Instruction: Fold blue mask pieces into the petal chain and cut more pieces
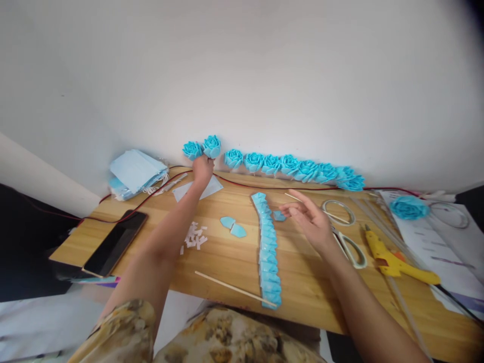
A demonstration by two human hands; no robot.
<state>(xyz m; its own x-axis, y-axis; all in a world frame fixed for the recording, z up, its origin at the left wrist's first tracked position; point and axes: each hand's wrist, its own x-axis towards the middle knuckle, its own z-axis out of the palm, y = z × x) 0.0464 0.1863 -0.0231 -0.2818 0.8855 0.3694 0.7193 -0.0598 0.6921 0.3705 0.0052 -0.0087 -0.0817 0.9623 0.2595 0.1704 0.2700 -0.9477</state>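
At the back of the table, my left hand (204,166) is closed beneath a blue layered flower (212,146), its fingers at the flower's base. A second blue flower (192,150) sits just left of it, beside the fingers. My right hand (312,222) is raised over the middle right, thumb and fingers together round a thin wooden stick (293,197); the stick shows on both sides of the hand. A small blue petal piece (279,216) lies by the right fingertips. Left of that hand, a long strip of overlapping blue petals (269,247) runs toward the front edge.
A row of blue flowers (289,164) lines the wall. Two petals (233,226), white scraps (195,235), another stick (230,287), a phone (115,244) and stacked blue masks (138,171) lie around. Scissors (351,249), a yellow glue gun (397,264) and a wire coil (338,212) are right.
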